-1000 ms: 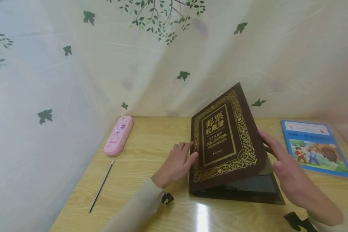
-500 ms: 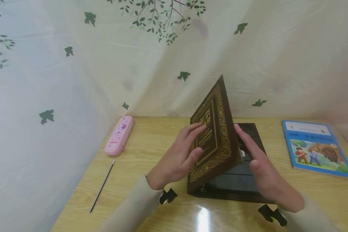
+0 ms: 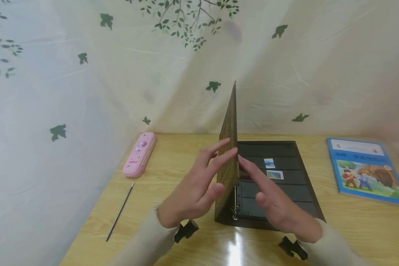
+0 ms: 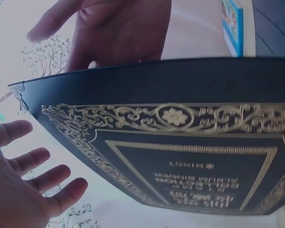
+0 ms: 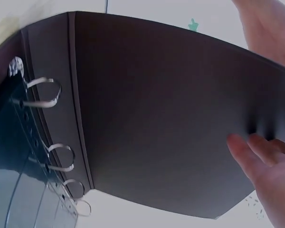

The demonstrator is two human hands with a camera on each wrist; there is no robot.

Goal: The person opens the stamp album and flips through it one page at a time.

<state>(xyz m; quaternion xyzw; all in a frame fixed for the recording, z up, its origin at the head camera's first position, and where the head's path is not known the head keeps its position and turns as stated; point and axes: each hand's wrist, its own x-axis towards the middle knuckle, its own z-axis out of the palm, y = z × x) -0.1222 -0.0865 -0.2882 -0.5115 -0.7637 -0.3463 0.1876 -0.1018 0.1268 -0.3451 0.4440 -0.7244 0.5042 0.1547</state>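
Note:
A dark brown stamp album (image 3: 282, 149) lies on the table with its front cover (image 3: 228, 162) standing almost upright. Gold ornament and lettering run over the cover's outer face in the left wrist view. My left hand (image 3: 194, 184) is on that outer side, fingers spread and extended; the left wrist view shows them slightly off the cover. On the inner side, the straight fingertips of my right hand (image 3: 276, 201) touch the plain brown face, as the right wrist view shows. Metal rings (image 5: 61, 156) hold the black pocket page (image 3: 256, 190), where two small stamps (image 3: 274, 174) sit.
A pink pencil case (image 3: 139, 155) lies at the table's left back, with a thin metal rod (image 3: 119, 212) in front of it. To the right of the album is a blue picture-covered book (image 3: 370, 171). Pale curtain-like sheeting (image 3: 173, 81) with leaf prints hangs behind the table.
The cover has swung up and left from a low tilt to nearly upright, uncovering the page and stamps. My right hand has moved left with it; my left hand has come off the spine edge.

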